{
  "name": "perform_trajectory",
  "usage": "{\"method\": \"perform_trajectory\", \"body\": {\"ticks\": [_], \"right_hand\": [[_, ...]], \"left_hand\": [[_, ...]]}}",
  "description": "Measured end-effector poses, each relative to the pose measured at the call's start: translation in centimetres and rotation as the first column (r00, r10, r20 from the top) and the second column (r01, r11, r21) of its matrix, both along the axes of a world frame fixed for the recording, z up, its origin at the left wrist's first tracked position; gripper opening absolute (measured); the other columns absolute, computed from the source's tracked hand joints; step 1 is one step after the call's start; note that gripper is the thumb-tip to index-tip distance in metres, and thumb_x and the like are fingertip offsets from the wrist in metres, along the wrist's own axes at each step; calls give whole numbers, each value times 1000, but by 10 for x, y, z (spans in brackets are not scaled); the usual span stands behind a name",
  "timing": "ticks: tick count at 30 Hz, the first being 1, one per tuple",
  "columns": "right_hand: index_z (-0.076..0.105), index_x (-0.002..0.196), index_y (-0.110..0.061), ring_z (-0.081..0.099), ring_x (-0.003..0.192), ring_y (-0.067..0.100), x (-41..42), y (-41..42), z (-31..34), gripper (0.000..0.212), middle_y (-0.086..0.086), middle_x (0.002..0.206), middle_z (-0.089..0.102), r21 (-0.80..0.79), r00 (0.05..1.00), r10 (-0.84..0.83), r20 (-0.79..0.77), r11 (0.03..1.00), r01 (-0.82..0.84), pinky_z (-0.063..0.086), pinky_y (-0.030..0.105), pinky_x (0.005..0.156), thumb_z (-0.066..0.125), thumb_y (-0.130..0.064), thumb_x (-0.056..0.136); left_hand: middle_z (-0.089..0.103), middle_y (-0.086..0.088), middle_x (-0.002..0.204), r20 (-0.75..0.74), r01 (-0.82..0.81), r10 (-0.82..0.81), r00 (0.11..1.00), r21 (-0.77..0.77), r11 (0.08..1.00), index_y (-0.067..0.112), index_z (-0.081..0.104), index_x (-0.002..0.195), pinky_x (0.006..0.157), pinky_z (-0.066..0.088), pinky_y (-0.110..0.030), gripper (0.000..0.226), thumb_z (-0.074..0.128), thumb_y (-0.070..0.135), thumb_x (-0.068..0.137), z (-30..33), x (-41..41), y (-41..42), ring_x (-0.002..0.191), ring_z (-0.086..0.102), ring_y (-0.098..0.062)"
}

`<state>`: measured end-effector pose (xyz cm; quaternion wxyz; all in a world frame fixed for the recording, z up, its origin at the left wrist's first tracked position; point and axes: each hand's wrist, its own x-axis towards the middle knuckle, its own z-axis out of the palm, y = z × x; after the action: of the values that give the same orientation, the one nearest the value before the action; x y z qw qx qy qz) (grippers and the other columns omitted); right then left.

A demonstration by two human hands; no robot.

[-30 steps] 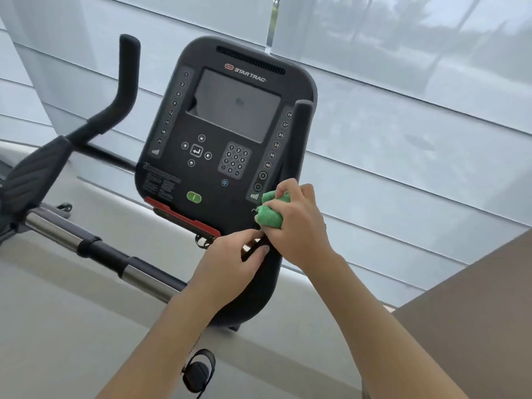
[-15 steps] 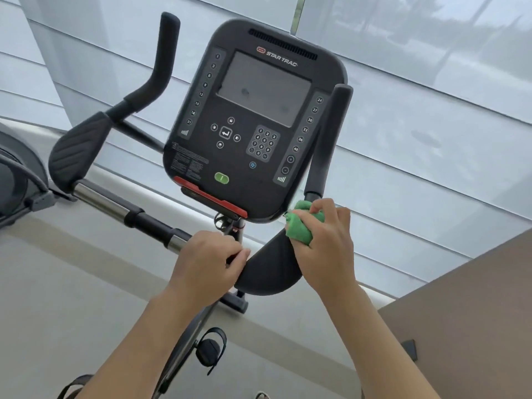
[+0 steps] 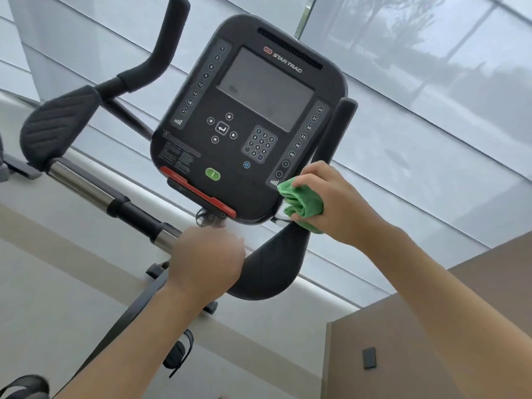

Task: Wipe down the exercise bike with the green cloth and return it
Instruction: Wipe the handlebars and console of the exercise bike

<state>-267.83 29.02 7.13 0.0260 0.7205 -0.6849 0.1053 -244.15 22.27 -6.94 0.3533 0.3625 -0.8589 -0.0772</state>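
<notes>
The exercise bike's black console (image 3: 247,122) fills the middle of the head view, with a grey screen and a keypad. My right hand (image 3: 336,203) grips the bunched green cloth (image 3: 302,204) and holds it against the base of the right handlebar (image 3: 339,125), by the console's lower right corner. Just below, the right elbow pad (image 3: 267,272) is partly hidden by my left hand (image 3: 207,260), which is curled over the centre of the handlebar under the console. The left elbow pad (image 3: 57,128) and left upright grip (image 3: 164,47) stand free.
A chrome and black crossbar (image 3: 100,194) runs from the left pad toward my left hand. Pedals with straps (image 3: 178,355) hang below. A brown partition (image 3: 431,326) stands at the lower right. Behind the bike are window blinds (image 3: 431,125).
My right hand has slid the cloth back up along the right handlebar's base toward the console corner. My left hand stays on the bar. The view has shifted closer and to the left.
</notes>
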Motion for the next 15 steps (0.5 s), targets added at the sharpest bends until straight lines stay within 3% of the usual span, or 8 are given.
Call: {"method": "perform_trajectory", "body": {"ticks": [3,6,8,10,12,15], "right_hand": [[69,128,-27,50,127,13,-4,-5,-2,51,-13,130,59,240,1000,18,19,970,-22,39,36,113,75,-56,86],[74,112,-30,54,120,10,1,-3,-25,33,-17,115,66,147,993,35,-115,989,-18,32,39,115,59,-55,97],[72,85,-25,59,97,13,11,-10,-36,35,-14,90,67,42,990,-33,-135,998,39,37,39,106,54,-52,99],[54,62,-24,53,74,16,24,-17,-43,44,-9,66,56,-24,982,-81,-170,997,78,41,36,90,52,-50,98],[39,55,-25,47,63,16,32,-21,-43,50,-7,57,45,-10,967,-74,-243,997,74,34,33,76,50,-49,98],[36,54,-23,48,60,16,43,-21,-40,54,-4,56,45,68,950,-54,-307,995,78,26,31,70,48,-47,100]], "left_hand": [[43,5,51,-9,17,-18,1000,-6,1000,19,55,56,59,29,-25,40,50,33,93,-1,1,0,48,37,-16],[47,3,50,-50,30,-30,998,1,1000,18,56,57,55,34,-25,37,53,30,92,-2,1,-2,47,41,-18],[48,2,51,-81,48,-46,996,20,999,18,55,57,55,36,-25,35,57,27,91,-2,1,0,47,42,-19],[50,3,52,-132,117,-110,985,45,992,17,57,59,53,40,-25,33,60,24,91,-3,5,0,49,44,-17],[51,3,56,-242,223,-202,949,62,973,14,57,61,51,44,-27,31,59,20,92,-6,15,-6,52,46,-16],[51,-2,61,-358,323,-273,893,86,943,6,55,64,54,46,-37,31,58,9,95,-4,29,-19,59,49,-20]]}}
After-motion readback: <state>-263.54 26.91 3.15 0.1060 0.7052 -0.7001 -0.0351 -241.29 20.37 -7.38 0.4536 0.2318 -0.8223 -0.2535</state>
